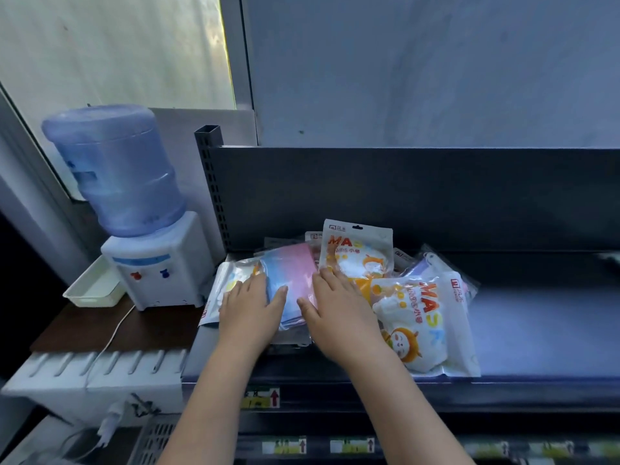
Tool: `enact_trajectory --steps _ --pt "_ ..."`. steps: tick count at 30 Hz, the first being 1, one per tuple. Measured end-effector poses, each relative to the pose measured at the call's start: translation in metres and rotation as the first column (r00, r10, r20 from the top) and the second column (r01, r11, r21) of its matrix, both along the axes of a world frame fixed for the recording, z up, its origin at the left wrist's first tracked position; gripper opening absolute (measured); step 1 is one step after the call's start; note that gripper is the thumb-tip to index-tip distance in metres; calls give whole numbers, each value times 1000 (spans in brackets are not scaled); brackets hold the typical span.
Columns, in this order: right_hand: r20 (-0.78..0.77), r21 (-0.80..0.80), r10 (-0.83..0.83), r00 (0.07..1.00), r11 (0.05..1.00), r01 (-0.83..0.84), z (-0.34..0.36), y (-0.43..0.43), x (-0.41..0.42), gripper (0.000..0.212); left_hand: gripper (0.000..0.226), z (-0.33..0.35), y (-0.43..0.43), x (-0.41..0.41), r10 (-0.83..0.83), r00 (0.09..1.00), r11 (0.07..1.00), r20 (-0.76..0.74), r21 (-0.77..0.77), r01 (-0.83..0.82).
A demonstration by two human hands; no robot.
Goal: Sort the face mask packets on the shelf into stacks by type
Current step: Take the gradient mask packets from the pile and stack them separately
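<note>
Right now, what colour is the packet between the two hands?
The packet fades from blue to pink; the head view shows it best.

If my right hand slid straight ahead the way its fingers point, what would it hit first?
Probably the upright MASK packet, just beyond the fingertips of the right hand. Depth is unclear, and they may already touch it.

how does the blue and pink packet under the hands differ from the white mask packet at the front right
The blue and pink packet shows blue fading to pink, the white packet orange MASK lettering and a cartoon figure. The left hand and right hand touch the blue and pink packet; the white packet lies to their right. Both lie on the shelf.
</note>
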State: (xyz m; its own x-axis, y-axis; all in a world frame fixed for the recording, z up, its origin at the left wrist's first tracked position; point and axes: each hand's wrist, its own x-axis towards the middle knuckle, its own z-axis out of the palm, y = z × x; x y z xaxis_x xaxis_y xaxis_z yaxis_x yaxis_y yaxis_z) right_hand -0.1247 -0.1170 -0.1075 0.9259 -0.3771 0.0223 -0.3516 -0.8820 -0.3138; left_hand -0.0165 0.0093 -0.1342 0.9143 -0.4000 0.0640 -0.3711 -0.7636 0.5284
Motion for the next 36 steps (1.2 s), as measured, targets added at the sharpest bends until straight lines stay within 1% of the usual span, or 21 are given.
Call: enact_trajectory --steps 2,3,5,7,9,11,12,13,17,21,24,29,33,35,36 --pt "-11 -8 -7 1000 1000 7 -2 1 1 65 48 2 0 0 -2 998 990 -64 -139 -7" --pt "-13 -8 -12 1000 1000 12 -2 1 2 65 47 3 0 0 1 993 972 -120 -234 -29" --pt "-7 2 -22 1000 1000 22 -2 2 3 64 47 6 0 -2 6 977 892 -211 -441 -101" --pt "6 10 -29 1000 1000 29 -1 2 4 64 39 7 0 -5 -11 961 761 -275 -626 -170" --pt "16 16 -35 999 999 35 0 2 4 64 41 8 -1 -5 -54 933 571 -356 -777 -263" --pt "24 19 -39 999 999 39 1 1 3 64 45 10 0 -2 -98 883 388 -460 -834 -391" --pt "30 21 -40 999 999 40 2 0 2 63 45 10 1 1 -120 855 323 -504 -834 -447" --pt "37 20 -42 998 999 41 2 -1 2 62 44 7 4 7 -132 832 290 -539 -824 -488" --pt "46 -5 -43 998 999 43 3 -4 1 60 41 3 23 29 -142 780 232 -609 -787 -572" --pt "63 -30 -48 997 998 50 2 -3 4 62 32 1 50 46 -173 756 219 -631 -773 -595" --pt "126 -36 -15 992 999 19 1 2 9 60 25 -5 65 57 -208 718 198 -664 -747 -634" --pt "232 -29 59 971 998 -54 -4 15 20 50 26 -16 77 63 -320 655 164 -684 -721 -673" --pt "283 -53 100 954 995 -88 -9 23 28 42 29 -19 85 69 -351 627 117 -695 -697 -707" --pt "331 -26 80 940 997 -75 -11 28 33 32 31 -18 92 73 -359 629 96 -690 -697 -710" --pt "340 21 43 940 998 -53 -10 31 36 26 31 -18 94 75 -363 628 95 -688 -698 -709"
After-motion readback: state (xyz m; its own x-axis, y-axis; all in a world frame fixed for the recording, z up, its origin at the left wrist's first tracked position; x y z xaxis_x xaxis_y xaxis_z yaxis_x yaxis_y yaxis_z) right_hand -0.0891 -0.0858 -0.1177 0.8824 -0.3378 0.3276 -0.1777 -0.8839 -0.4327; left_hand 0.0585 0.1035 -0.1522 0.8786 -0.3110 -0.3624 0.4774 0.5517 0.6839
